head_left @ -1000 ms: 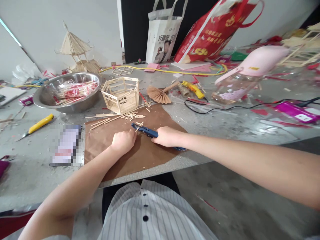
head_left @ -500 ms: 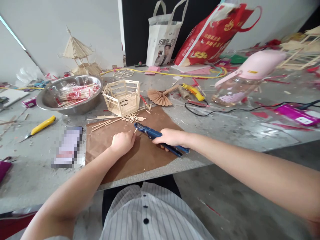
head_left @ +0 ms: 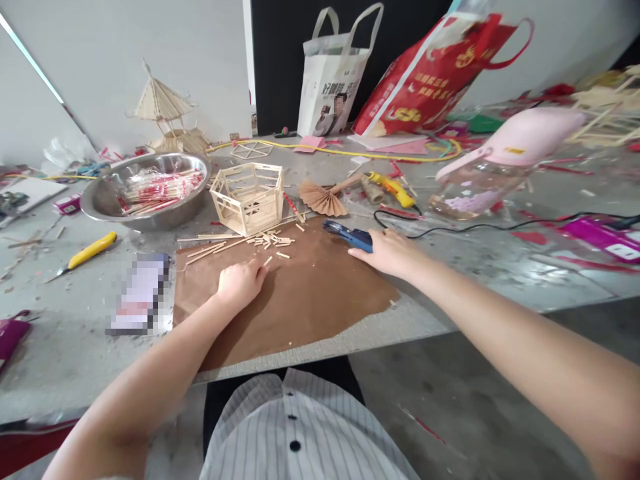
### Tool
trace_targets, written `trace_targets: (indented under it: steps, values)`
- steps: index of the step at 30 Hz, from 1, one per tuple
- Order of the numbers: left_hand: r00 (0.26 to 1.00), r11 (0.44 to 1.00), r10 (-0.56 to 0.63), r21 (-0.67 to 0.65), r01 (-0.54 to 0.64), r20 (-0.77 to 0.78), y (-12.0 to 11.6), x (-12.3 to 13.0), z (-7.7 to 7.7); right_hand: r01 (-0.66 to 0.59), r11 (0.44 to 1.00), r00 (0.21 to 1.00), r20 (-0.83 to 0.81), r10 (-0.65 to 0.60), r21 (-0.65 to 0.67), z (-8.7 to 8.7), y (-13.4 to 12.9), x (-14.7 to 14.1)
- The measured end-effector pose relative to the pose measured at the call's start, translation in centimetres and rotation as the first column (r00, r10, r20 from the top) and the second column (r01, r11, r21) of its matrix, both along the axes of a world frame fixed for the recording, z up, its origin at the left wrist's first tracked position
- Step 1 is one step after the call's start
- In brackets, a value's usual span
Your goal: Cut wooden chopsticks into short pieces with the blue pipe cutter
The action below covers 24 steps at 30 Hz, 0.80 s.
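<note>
My left hand (head_left: 240, 283) is closed low over the brown sheet (head_left: 320, 303), pinching a short wooden stick (head_left: 269, 261) between thumb and fingers. Farther right, my right hand (head_left: 390, 251) wraps round the handles of blue hand cutters (head_left: 349, 235), whose jaws point left at the sheet's far right side. Several cut stick pieces (head_left: 273, 239) lie scattered beyond my left hand, beside some longer sticks (head_left: 205, 249). Behind them stands a six-sided wooden stick frame (head_left: 249, 200).
A steel bowl (head_left: 93, 208) of wrapped sticks stands back left, near a yellow craft knife (head_left: 93, 249) and a phone (head_left: 140, 293). Back right are a paper fan (head_left: 325, 198), a yellow corded tool (head_left: 393, 189) and a pink-lidded bottle (head_left: 520, 140). A stick pagoda (head_left: 163, 107) stands behind.
My right hand has carried the cutters right and away from my left hand. A small cut piece now lies on the sheet near the left fingertips. The left hand has barely shifted.
</note>
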State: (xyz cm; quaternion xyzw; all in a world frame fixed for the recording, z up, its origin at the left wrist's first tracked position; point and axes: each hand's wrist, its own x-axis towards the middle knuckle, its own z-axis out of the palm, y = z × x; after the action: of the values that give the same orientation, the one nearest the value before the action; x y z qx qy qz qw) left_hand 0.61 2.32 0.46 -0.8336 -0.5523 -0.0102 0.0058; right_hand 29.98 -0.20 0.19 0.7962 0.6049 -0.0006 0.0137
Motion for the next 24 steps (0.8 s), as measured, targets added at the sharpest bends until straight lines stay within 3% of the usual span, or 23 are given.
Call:
trace_targets:
  steps: [3,7,10,14,16,18,21,24]
  values:
    - [1.0,1.0,0.013,0.008,-0.013,0.013,0.1,0.0,-0.1,-0.009,1.0,1.0,0.027,0.009,0.025,-1.7,0.1,0.7]
    - [0.998,0.999,0.037,0.033,-0.038,0.044,0.2,0.1,-0.2,-0.03,0.997,0.999,0.024,0.029,0.065,-2.7,0.3,0.9]
    - [0.997,0.998,0.057,0.027,-0.059,0.057,0.1,0.2,-0.3,-0.068,0.995,0.997,-0.024,0.07,0.071,-2.6,0.9,0.9]
    - [0.991,0.995,0.096,-0.011,-0.096,0.098,0.3,0.2,-0.4,-0.117,0.963,0.988,-0.073,0.139,0.242,-1.2,2.6,1.5]
    - [0.984,0.993,0.115,-0.04,-0.11,0.139,0.5,0.1,-0.4,-0.049,0.944,0.989,-0.118,0.092,0.325,-0.2,4.0,2.6]
    - [0.977,0.991,0.123,-0.069,-0.113,0.173,0.8,0.0,-0.3,0.103,0.926,0.985,-0.168,-0.044,0.364,0.6,5.6,4.4]
    - [0.975,0.989,0.121,-0.112,-0.101,0.189,1.2,-0.1,-0.1,0.314,0.888,0.943,-0.215,-0.253,0.335,1.0,8.1,7.7]
    - [0.973,0.984,0.117,-0.152,-0.087,0.198,1.4,-0.2,0.1,0.392,0.869,0.915,-0.227,-0.334,0.301,0.5,10.2,10.6]
